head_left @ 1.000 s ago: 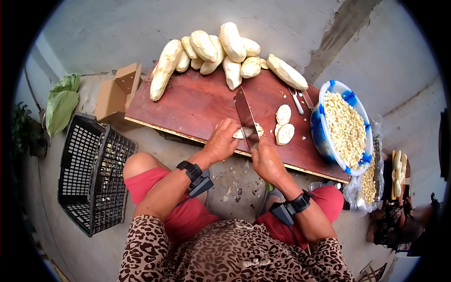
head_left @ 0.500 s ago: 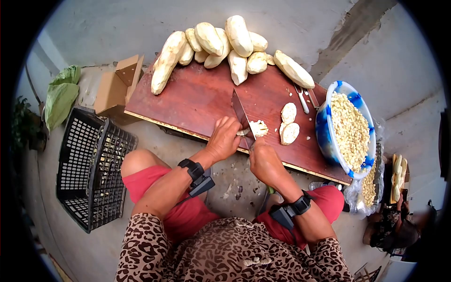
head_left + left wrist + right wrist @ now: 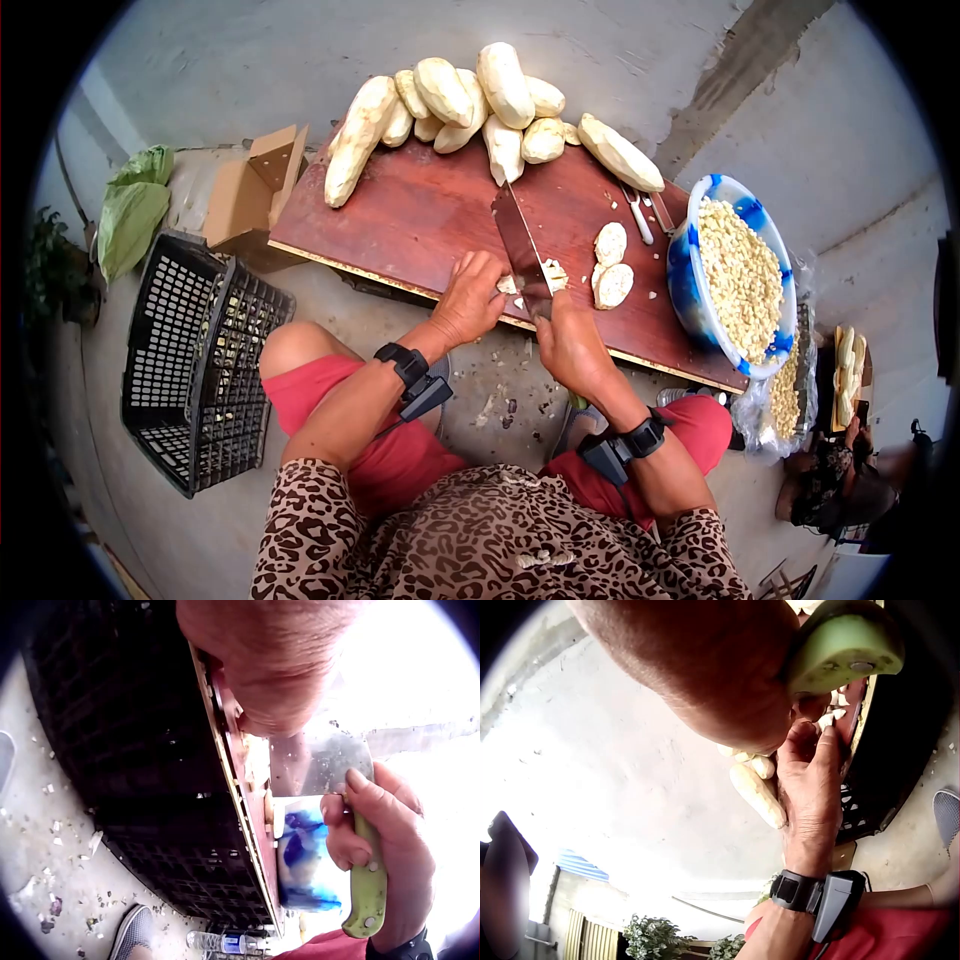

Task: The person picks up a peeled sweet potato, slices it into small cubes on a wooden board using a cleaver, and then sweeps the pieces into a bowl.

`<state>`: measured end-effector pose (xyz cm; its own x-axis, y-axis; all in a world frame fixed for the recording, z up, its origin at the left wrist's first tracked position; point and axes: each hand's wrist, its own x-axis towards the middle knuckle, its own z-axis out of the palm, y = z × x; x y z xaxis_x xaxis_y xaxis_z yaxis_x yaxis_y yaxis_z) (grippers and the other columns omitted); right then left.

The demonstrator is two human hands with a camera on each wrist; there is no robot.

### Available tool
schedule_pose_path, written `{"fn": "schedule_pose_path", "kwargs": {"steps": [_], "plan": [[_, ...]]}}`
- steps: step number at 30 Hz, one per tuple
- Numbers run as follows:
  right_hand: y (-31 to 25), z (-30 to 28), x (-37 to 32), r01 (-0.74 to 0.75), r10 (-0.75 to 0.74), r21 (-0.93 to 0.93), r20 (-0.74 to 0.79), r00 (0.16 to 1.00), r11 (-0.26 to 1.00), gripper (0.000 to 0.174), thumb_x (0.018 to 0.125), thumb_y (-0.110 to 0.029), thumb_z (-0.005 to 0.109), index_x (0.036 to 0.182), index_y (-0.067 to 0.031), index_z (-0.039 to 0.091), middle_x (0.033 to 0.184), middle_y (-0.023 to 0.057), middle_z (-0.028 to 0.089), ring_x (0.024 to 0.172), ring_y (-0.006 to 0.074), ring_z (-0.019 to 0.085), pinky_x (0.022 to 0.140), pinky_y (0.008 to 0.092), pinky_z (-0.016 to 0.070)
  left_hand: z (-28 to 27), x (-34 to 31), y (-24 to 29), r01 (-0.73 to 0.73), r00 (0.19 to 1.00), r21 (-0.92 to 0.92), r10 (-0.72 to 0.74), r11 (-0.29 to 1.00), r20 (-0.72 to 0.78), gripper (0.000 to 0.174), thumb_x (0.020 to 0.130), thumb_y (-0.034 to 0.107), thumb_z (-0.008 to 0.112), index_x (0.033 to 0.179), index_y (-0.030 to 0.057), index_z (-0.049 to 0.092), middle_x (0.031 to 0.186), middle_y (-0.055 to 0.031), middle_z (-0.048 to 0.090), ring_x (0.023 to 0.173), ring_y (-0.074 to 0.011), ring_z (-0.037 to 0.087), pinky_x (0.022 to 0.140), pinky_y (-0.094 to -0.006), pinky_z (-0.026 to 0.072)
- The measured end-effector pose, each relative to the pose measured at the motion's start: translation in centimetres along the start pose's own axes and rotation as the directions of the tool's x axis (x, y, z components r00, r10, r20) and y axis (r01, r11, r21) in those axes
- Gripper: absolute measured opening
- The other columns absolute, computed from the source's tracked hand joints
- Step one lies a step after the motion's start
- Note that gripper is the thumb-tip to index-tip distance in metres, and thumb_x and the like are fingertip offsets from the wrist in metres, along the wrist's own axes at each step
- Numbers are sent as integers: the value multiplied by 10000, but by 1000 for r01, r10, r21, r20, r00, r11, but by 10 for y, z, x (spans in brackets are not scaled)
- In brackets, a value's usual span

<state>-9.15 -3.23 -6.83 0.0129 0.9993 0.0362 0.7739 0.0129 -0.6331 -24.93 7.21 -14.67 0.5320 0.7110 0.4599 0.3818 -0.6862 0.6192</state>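
Note:
My right hand grips a cleaver by its green handle, the blade standing on edge near the front of the reddish-brown tabletop. Just left of the blade, my left hand pinches a small piece of peeled pale root with curled fingers. On the blade's right side lie cut root bits, partly hidden by the cleaver and right hand. Farther right are round root slices. In the right wrist view, white bits show at the left hand's fingertips.
Several whole peeled roots line the table's back edge. A peeler lies near a blue-and-white basin of diced pieces at the right. Black crates and a cardboard box stand left. Another person is at far right.
The cleaver has made short strokes, shifting against the left hand. The piece at the left fingers looks smaller than a second ago, and bits show right of the blade.

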Motion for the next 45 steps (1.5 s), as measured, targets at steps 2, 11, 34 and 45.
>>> {"fn": "schedule_pose_path", "kwargs": {"steps": [2, 11, 34, 45], "plan": [[-2, 0, -2, 13, -13, -15, 22, 1000, 1000, 202, 881, -46, 589, 932, 84, 442, 716, 361, 558, 746, 537, 578, 609, 549, 439, -1, 0, -1, 11, 1000, -14, -11, 1000, 12, 289, 701, 16, 668, 967, 41, 559, 1003, -130, 514, 1004, -348, 488, 886, -437, 402], [-11, 0, -2, -28, 31, -40, 92, 995, 999, 183, 893, -66, 557, 916, 76, 444, 714, 359, 589, 739, 529, 605, 670, 560, 476, 3, -2, -6, -26, 1000, 18, 26, 999, 8, 193, 699, 8, 659, 864, 48, 567, 929, -117, 531, 967, -336, 497, 874, -431, 409], [8, 19, 10, -34, 39, -72, 70, 997, 997, 179, 879, -64, 548, 950, 80, 469, 775, 328, 636, 739, 480, 640, 679, 540, 506, 9, -1, -2, -23, 997, 59, 27, 998, -71, 154, 703, -8, 661, 823, 45, 579, 893, -99, 564, 939, -326, 517, 822, -419, 410], [28, -11, 3, -176, 236, 508, -56, 970, 843, 142, 970, -72, 527, 1070, 25, 503, 737, 61, 601, 486, 89, 518, 435, 246, 410, 10, 1, -4, -30, 997, 47, 33, 998, -63, 170, 743, 4, 650, 886, 42, 564, 957, -104, 553, 956, -329, 513, 848, -423, 406]]}}
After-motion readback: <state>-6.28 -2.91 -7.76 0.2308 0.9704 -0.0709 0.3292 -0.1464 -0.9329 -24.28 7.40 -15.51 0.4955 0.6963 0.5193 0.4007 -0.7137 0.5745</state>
